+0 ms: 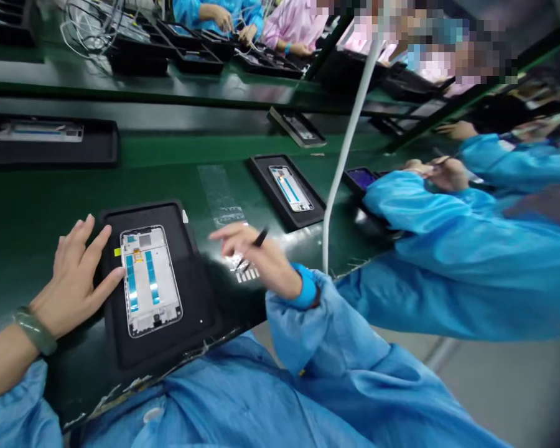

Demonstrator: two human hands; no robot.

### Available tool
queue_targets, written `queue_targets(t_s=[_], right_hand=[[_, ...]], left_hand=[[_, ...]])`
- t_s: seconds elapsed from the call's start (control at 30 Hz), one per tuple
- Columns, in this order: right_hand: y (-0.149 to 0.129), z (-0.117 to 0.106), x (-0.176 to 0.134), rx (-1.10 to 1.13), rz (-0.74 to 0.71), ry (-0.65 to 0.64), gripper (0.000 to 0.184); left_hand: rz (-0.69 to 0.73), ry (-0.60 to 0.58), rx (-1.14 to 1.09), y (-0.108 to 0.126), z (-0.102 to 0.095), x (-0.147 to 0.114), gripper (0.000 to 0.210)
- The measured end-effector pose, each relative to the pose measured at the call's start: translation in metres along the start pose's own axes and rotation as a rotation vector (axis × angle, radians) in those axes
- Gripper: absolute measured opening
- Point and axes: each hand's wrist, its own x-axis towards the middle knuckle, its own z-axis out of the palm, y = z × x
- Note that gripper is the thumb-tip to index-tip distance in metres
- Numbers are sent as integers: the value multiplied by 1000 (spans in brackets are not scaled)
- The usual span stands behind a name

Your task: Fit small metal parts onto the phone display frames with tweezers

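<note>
A phone frame [142,283], silvery white with two blue strips down its length, lies in a black tray [198,317]. My left hand [77,267] is spread at the tray's left edge. Its thumb tip reaches the side of the phone frame, close to a small yellow tab [117,252]. To the right of the tray, my right hand [261,258] grips slim black tweezers [260,238] with the index finger stretched out. Just below this hand lies a clear sheet with white strips [247,274], partly hidden by it.
Another black tray with a phone frame [290,188] lies further back. Behind it runs a raised ledge with more trays [51,146]. A white cable [350,137] hangs down right of my right hand. A co-worker's blue sleeve [410,205] is close on the right.
</note>
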Motion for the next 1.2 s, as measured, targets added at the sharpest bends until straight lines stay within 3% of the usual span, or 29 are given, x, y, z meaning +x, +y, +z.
queue_targets(t_s=[0.1,0.2,0.33,0.43,0.5,0.63,0.8,0.97,1.2], right_hand=[[22,-24,-14,161,358,404,42],[35,-26,-34,249,569,564,37],[39,-12,-51,307,699,581,36],[42,-6,-53,292,725,594,38],[44,-5,-53,278,724,601,38],[46,-6,-53,282,721,610,39],[47,-5,-56,239,678,583,36],[48,0,-57,153,608,563,32],[44,0,-54,191,643,570,31]], left_hand=[[16,-96,-3,6,2,-2,61],[-5,-152,12,12,3,-7,58],[-106,-163,63,26,-2,-13,57],[-92,-56,115,43,-7,-9,57],[49,-29,101,60,-8,-2,53],[423,-189,31,104,0,17,45],[583,-286,32,146,25,41,44],[590,-330,41,155,41,57,40],[567,-326,19,155,41,57,36]])
